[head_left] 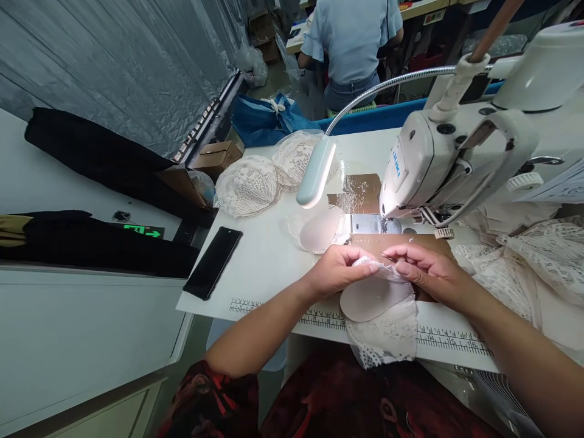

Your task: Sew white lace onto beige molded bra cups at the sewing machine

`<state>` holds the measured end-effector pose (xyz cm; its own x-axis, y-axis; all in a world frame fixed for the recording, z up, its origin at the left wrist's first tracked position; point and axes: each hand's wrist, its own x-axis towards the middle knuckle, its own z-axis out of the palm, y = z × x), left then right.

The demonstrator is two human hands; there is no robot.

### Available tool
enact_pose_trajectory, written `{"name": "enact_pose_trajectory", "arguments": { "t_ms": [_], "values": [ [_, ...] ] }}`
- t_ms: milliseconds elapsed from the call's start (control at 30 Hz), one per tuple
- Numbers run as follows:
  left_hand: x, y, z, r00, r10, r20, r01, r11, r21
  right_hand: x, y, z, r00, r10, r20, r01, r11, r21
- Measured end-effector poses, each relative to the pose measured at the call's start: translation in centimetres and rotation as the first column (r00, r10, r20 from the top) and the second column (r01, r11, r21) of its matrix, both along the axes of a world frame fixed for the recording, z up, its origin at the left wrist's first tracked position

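Observation:
My left hand (340,267) pinches the upper edge of a pale lace bra piece (381,334) at the front of the sewing table. My right hand (424,271) grips the same edge a short way to the right, thumb and forefinger together. From that edge hangs a smooth cup pad (376,299), with lace drooping over the table's front edge. Just beyond my hands stands a white sewing machine (410,161), its needle area (387,224) over a metal plate. Another padded cup (322,230) with lace lies left of the plate.
Stacked lace cups (249,185) lie at the back left. A black phone (213,263) rests near the left edge. A lamp (316,173) on a bendy neck hangs over the table. More lace (529,267) is heaped at the right. A person (349,42) sits beyond.

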<state>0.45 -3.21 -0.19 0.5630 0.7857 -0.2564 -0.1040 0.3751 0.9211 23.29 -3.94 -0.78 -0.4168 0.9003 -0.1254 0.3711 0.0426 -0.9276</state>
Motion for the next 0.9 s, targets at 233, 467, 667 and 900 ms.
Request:
{"name": "enact_pose_trajectory", "arguments": {
  "t_ms": [233, 467, 667, 900],
  "values": [
    [0.2, 0.1, 0.0, 0.998, 0.033, -0.044, -0.034, 0.999, -0.014, -0.1, 0.1, 0.5, 0.995, 0.094, 0.016, -0.094, 0.996, 0.000],
    [0.1, 0.0, 0.3, 0.989, 0.092, -0.112, -0.098, 0.994, -0.050, 1.0, 0.3, -0.2, 1.000, 0.009, -0.030, -0.007, 0.999, 0.049],
    [0.3, -0.1, 0.2, 0.992, 0.086, -0.096, -0.092, 0.994, -0.059, 0.2, 0.3, 0.4, 0.995, 0.056, 0.084, -0.065, 0.992, 0.108],
    [0.5, 0.0, 0.1, 0.994, 0.079, -0.072, -0.084, 0.993, -0.082, -1.2, 0.2, 1.0, 0.998, 0.046, 0.049, -0.052, 0.991, 0.125]
  ]
}}
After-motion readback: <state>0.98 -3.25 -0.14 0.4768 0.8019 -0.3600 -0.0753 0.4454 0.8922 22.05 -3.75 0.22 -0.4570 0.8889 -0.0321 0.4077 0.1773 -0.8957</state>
